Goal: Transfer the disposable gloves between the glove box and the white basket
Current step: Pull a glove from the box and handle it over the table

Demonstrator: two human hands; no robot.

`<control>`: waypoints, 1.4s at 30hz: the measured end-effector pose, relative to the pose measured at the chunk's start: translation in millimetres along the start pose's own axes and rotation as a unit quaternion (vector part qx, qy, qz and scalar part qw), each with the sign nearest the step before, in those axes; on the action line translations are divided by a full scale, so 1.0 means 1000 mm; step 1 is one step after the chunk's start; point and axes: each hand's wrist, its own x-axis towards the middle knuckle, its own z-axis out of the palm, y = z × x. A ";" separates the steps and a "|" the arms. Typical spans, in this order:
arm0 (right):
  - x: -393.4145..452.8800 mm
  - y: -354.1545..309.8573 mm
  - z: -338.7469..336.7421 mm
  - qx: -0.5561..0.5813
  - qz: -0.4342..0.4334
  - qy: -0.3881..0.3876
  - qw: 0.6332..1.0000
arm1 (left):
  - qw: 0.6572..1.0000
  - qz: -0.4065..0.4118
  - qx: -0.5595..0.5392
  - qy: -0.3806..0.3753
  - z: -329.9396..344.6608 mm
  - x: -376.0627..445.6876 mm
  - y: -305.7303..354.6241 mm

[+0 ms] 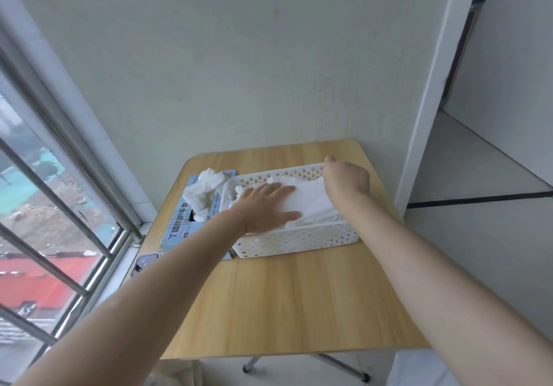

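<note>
Two bare hands over white perforated plastic basket (296,240) on wooden table (299,296). Left hand (263,206) flat, fingers straight, pressing white disposable gloves (311,203) inside basket. Right hand (348,176) at far rim, fingers hidden; grip unclear. Blue cardboard glove box (185,221) touching basket's left side, gloves bunched at its opening.

left hand (266,206) flat on gloves (311,203), white basket (299,239)

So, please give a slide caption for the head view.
Left hand presses white gloves flat inside the white basket.
</note>
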 end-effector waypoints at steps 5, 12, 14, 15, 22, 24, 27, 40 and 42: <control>-0.005 -0.004 -0.002 -0.026 -0.029 0.079 0.996 | 0.990 0.004 -0.094 0.103 -0.024 -0.005 -0.001; -0.002 -0.023 -0.018 0.075 -0.079 -0.068 0.992 | 0.997 -0.058 -0.011 -0.054 -0.048 -0.011 0.015; -0.005 -0.023 -0.007 0.045 -0.072 -0.140 0.986 | 0.995 -0.069 0.021 -0.073 -0.038 -0.008 0.008; -0.005 -0.021 -0.001 0.038 -0.063 -0.163 0.984 | 0.995 -0.073 0.017 -0.069 -0.033 -0.007 0.003; -0.004 -0.017 0.012 0.045 -0.050 -0.197 0.978 | 0.993 -0.061 -0.051 -0.089 -0.010 -0.007 -0.007; -0.003 -0.020 0.003 0.031 -0.052 -0.152 0.986 | 0.985 -0.055 -0.104 -0.126 -0.024 -0.011 -0.011; 0.000 -0.032 -0.014 0.058 -0.074 -0.024 0.995 | 0.963 -0.039 -0.227 -0.143 -0.056 -0.025 -0.023; -0.006 -0.161 -0.014 0.238 -0.215 -0.017 0.947 | 0.885 -0.280 -0.304 0.216 -0.018 -0.056 -0.135; 0.001 -0.174 -0.010 0.231 -0.219 -0.031 0.948 | 0.899 -0.272 -0.283 0.196 -0.011 -0.053 -0.140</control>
